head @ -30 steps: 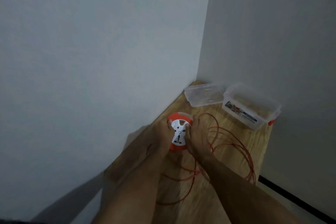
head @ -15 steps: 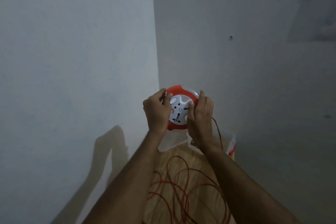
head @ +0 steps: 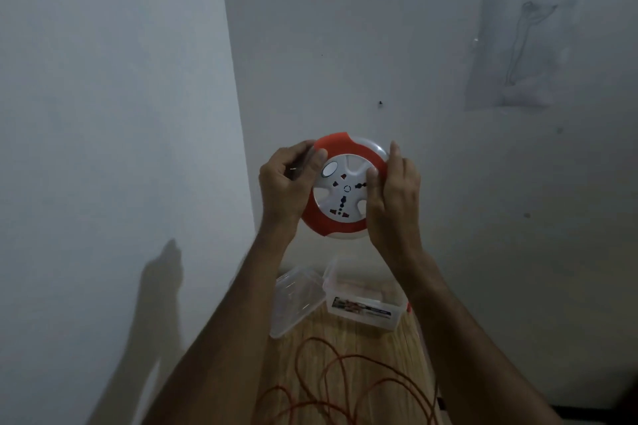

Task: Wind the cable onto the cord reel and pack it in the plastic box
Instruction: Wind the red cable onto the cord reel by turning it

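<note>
A round orange and white cord reel (head: pixel 341 188) with sockets on its face is held up in the air in front of the wall corner. My left hand (head: pixel 288 183) grips its left rim. My right hand (head: pixel 393 197) grips its right rim, thumb on the white face. Orange cable (head: pixel 348 386) lies in loose loops on the wooden surface below. A clear plastic box (head: pixel 366 304) with a label stands open at the back of that surface, and its clear lid (head: pixel 297 297) lies beside it on the left.
The wooden surface (head: pixel 348 338) is narrow and runs into a corner between two pale walls. A dark strip shows at the lower right edge.
Both hands have lifted the reel from the wooden surface up to chest height. The view has tilted up toward the wall, and the reel now appears larger and closer.
</note>
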